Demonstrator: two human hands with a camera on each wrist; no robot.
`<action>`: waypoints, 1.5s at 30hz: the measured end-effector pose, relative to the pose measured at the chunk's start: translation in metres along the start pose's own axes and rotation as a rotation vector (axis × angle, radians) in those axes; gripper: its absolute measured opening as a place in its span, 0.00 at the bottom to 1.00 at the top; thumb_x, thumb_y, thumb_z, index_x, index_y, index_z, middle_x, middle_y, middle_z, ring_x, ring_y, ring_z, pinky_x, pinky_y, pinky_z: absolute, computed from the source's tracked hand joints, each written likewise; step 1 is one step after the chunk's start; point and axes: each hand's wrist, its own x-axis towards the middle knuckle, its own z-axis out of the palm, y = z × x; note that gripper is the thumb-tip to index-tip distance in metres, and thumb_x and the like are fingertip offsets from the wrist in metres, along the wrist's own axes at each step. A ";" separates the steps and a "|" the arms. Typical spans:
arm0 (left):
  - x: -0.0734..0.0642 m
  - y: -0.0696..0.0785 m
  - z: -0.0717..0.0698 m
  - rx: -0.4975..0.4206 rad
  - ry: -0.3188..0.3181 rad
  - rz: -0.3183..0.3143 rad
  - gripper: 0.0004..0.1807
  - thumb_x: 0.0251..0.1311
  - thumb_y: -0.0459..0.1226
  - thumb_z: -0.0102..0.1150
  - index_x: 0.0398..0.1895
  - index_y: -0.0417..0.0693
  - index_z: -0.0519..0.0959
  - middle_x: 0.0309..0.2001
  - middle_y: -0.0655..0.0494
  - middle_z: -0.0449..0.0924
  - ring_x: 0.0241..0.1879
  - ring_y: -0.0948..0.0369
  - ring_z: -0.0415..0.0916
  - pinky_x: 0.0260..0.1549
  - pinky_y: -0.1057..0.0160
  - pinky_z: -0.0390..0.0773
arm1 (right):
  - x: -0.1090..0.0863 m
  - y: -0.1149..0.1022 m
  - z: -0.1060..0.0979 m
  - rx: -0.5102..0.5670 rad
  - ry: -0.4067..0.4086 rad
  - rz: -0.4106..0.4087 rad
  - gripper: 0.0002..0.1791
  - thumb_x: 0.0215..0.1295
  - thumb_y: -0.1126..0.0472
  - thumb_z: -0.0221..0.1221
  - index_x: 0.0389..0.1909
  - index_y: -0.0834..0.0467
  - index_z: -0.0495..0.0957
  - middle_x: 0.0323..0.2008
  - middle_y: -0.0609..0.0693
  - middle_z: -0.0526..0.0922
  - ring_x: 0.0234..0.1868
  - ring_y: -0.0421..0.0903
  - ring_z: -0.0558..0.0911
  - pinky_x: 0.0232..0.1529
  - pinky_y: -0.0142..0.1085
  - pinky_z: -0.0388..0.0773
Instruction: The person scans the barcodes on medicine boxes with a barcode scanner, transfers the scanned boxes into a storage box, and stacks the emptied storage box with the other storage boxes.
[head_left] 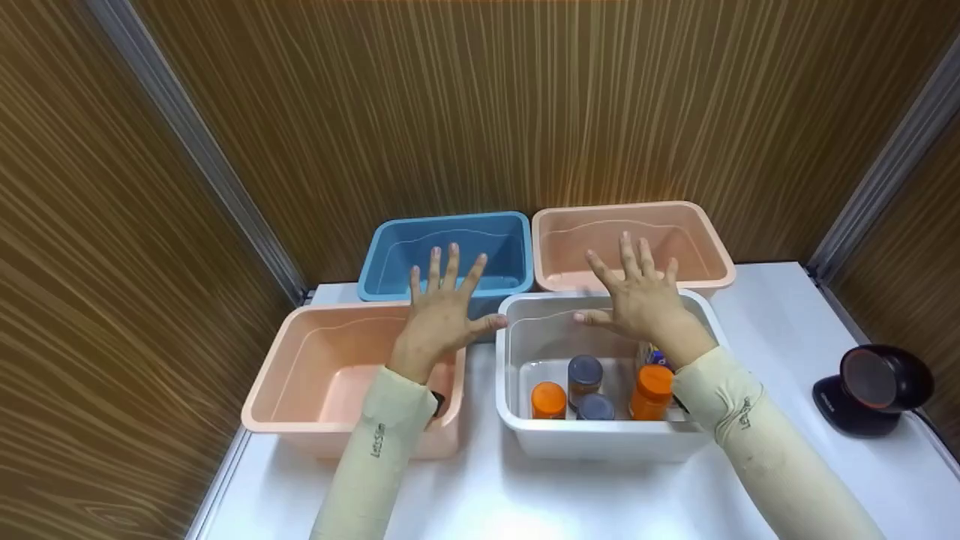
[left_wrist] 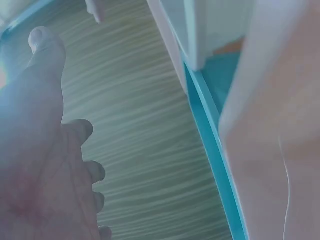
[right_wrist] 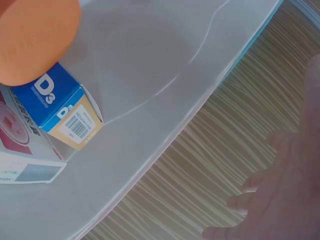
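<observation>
Both hands hold nothing, fingers spread wide. In the head view my left hand is raised between the front pink bin and the blue bin, overlapping both. My right hand is over the far part of the white bin. Inside that bin stand two orange-capped bottles, one at the left and one at the right, plus two dark-lidded jars. The right wrist view shows a blue D3 box beside a white box under an orange cap.
A second pink bin stands at the back right, against the wood-patterned wall. A black device with a round head sits on the white table at the right. Wood-patterned panels also close off both sides.
</observation>
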 end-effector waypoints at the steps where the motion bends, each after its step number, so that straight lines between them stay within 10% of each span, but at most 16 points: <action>1: -0.001 0.002 0.000 -0.006 -0.004 0.005 0.59 0.53 0.78 0.44 0.82 0.68 0.34 0.80 0.51 0.20 0.76 0.47 0.14 0.69 0.40 0.18 | 0.001 0.000 0.000 0.013 0.001 -0.007 0.60 0.57 0.17 0.47 0.82 0.45 0.42 0.78 0.70 0.30 0.76 0.72 0.35 0.64 0.77 0.32; 16: -0.035 0.032 0.030 -0.152 0.042 0.133 0.63 0.50 0.82 0.35 0.82 0.63 0.30 0.79 0.50 0.16 0.76 0.46 0.14 0.69 0.37 0.20 | 0.003 -0.002 0.000 0.079 0.031 -0.080 0.57 0.59 0.22 0.54 0.82 0.46 0.46 0.78 0.70 0.34 0.76 0.72 0.38 0.65 0.76 0.38; 26: -0.058 0.037 0.074 -0.195 0.058 0.148 0.63 0.50 0.81 0.27 0.83 0.56 0.33 0.80 0.42 0.21 0.77 0.43 0.18 0.72 0.37 0.30 | 0.000 -0.007 -0.003 0.104 0.020 -0.145 0.58 0.60 0.23 0.55 0.82 0.48 0.46 0.78 0.71 0.35 0.76 0.72 0.42 0.66 0.75 0.42; 30: -0.064 0.038 0.085 -0.242 0.040 0.136 0.64 0.54 0.78 0.42 0.83 0.53 0.33 0.79 0.39 0.22 0.77 0.45 0.17 0.73 0.41 0.28 | 0.000 -0.009 -0.001 0.116 0.019 -0.189 0.58 0.60 0.24 0.56 0.82 0.50 0.48 0.77 0.72 0.39 0.75 0.73 0.46 0.65 0.75 0.46; 45: -0.068 0.035 0.097 -0.370 0.042 0.087 0.68 0.42 0.84 0.30 0.83 0.58 0.33 0.80 0.41 0.22 0.77 0.48 0.18 0.74 0.43 0.33 | 0.009 -0.013 0.027 0.171 -0.030 -0.297 0.59 0.52 0.17 0.51 0.80 0.48 0.56 0.76 0.70 0.51 0.72 0.74 0.56 0.64 0.73 0.53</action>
